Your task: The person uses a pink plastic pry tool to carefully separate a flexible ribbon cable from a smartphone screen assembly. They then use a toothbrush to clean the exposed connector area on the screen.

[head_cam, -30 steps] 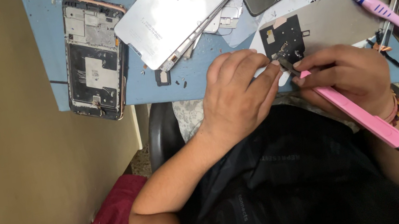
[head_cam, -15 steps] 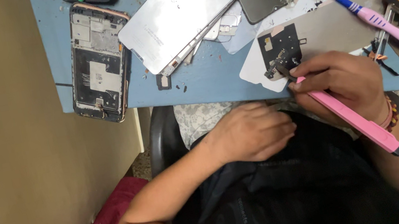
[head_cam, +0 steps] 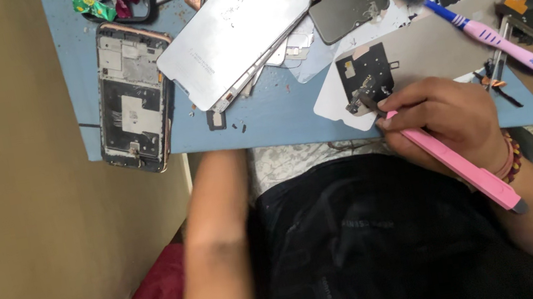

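Pink pen-shaped tool (head_cam: 456, 161), blue table (head_cam: 275, 112), silver phone back panel (head_cam: 231, 25), pink-and-blue toothbrush (head_cam: 477, 31), black circuit piece (head_cam: 366, 75) on a grey sheet (head_cam: 437, 45).

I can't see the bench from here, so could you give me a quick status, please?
Right hand grips pink tool, tip at small black board. Left hand out of view. Toothbrush lies nearby, clear.

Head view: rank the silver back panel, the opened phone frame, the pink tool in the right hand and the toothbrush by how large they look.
1. Silver back panel, clearly largest.
2. Opened phone frame.
3. Pink tool and toothbrush: both slim and similar in length; the right hand covers part of the tool, so no ranking between them.
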